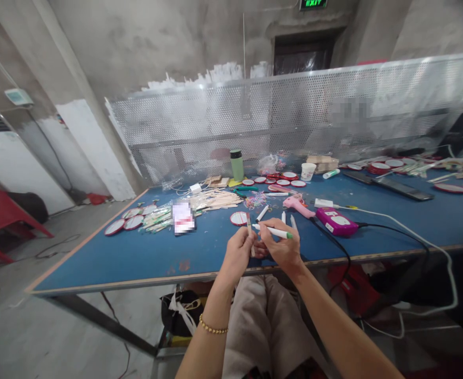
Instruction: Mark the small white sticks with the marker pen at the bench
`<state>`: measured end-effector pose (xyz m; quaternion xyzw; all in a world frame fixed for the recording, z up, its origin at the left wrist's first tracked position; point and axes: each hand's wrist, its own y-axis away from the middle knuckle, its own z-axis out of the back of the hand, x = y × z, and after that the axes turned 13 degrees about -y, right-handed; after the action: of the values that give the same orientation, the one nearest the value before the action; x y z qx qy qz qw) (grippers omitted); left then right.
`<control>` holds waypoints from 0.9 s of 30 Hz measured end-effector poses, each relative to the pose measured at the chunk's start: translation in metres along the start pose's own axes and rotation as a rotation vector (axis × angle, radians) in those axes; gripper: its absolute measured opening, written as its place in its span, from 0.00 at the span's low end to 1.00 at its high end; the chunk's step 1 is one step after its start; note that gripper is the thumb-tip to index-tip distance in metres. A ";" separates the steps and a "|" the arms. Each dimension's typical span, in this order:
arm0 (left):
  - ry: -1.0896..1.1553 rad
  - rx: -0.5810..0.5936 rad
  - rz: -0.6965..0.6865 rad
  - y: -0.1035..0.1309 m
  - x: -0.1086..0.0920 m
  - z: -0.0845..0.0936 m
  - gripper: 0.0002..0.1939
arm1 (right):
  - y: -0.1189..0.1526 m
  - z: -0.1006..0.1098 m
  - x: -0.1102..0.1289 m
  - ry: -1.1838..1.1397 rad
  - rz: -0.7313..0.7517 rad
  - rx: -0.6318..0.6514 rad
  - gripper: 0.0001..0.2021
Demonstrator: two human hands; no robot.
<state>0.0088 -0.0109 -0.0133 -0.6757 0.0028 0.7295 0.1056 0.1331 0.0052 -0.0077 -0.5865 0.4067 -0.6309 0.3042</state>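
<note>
Near the front edge of the blue table, my left hand [240, 250] grips a flat wooden stick [250, 226] held upright, its top end reddish. My right hand [281, 245] is closed around a white marker [273, 230] with a green end, and the marker's tip points left at the stick. Just behind the stick lies a round white disc with a red rim [238, 218]. Another marker [262, 212] with a dark end rests behind my hands, and further pens [293, 222] lie right of it.
A pink glue gun [298, 205] and a purple box [336, 221] with cables sit to the right. Wooden sticks [221, 199], a phone-like item with a blurred face [183, 217] and red-rimmed discs [133, 222] lie left. Behind stand a green bottle [237, 166] and a paper cup [308, 172].
</note>
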 end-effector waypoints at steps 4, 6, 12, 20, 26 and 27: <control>0.002 0.000 -0.001 0.000 0.000 0.000 0.20 | 0.000 0.001 0.002 -0.005 0.007 -0.006 0.08; -0.015 -0.011 -0.011 0.000 -0.001 0.000 0.21 | 0.000 0.001 0.002 -0.016 -0.002 0.014 0.08; -0.053 -0.033 -0.034 0.001 -0.004 -0.002 0.22 | 0.000 0.000 0.002 -0.031 -0.017 0.036 0.07; -0.096 -0.045 -0.059 0.002 -0.006 -0.002 0.21 | 0.000 0.000 0.002 -0.027 -0.034 0.058 0.08; -0.148 -0.061 -0.083 0.002 -0.004 -0.002 0.19 | 0.000 0.000 0.002 -0.038 -0.037 0.060 0.08; -0.156 -0.061 -0.089 0.002 -0.005 -0.001 0.19 | 0.000 -0.001 0.002 -0.042 -0.038 0.061 0.08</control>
<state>0.0102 -0.0135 -0.0091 -0.6192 -0.0579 0.7743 0.1172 0.1322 0.0036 -0.0063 -0.5978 0.3698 -0.6361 0.3184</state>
